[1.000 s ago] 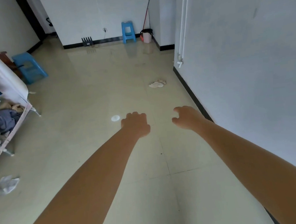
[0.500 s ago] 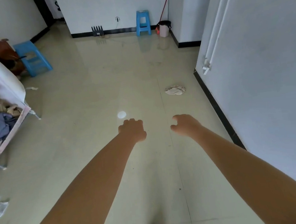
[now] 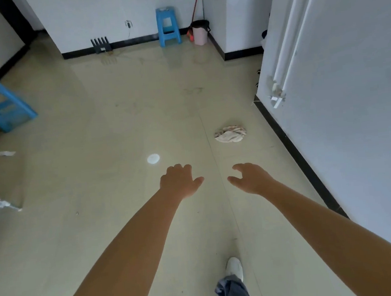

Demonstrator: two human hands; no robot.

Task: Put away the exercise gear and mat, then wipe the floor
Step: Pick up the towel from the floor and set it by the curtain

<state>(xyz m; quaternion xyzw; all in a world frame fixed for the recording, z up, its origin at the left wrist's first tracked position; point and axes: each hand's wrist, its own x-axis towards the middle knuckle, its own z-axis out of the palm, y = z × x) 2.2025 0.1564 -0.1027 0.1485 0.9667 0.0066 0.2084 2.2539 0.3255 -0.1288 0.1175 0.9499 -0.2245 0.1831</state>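
A crumpled pale rag lies on the beige tiled floor near the right wall. Both my arms reach forward over the floor. My left hand hangs palm down with loosely curled fingers and holds nothing. Beside it my right hand is spread open and empty, a short way below and in front of the rag. No mat or exercise gear shows in this view.
A blue stool and a pink bucket with a mop handle stand at the far wall, beside a dark rack. Another blue stool stands at the left. My white shoe steps forward; the wall runs along the right.
I have walked forward, so the rag and far wall are closer. Both hands have loosened from curled fists into open fingers, and my shoe has come into view.
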